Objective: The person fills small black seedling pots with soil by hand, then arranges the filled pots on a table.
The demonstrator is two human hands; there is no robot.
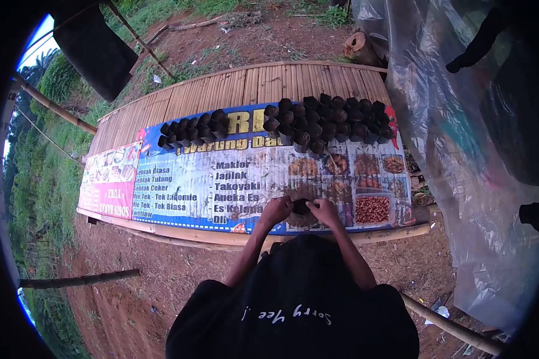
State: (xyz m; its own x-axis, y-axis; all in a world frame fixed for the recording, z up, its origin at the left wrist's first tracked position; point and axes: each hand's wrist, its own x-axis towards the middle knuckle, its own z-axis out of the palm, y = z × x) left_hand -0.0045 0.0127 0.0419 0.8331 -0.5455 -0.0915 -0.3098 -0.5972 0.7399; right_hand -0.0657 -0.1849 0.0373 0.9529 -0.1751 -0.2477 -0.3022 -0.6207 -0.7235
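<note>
On my feed, the left hand (pixel 278 209) and right hand (pixel 324 212) both pinch the rim of 1 small black bag (pixel 300 207), held between them at the table's (pixel 239 96) near edge, over loose soil (pixel 302 222). I see a box of reddish kernels (pixel 373 209) to the right, by the near right corner. 2 groups of dark bags (pixel 326 119) stand toward the far edge.

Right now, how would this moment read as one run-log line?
left hand: gripping small black bag | right hand: gripping same bag | beneath: soil pile | beyond: two groups of other black bags on banner
</note>
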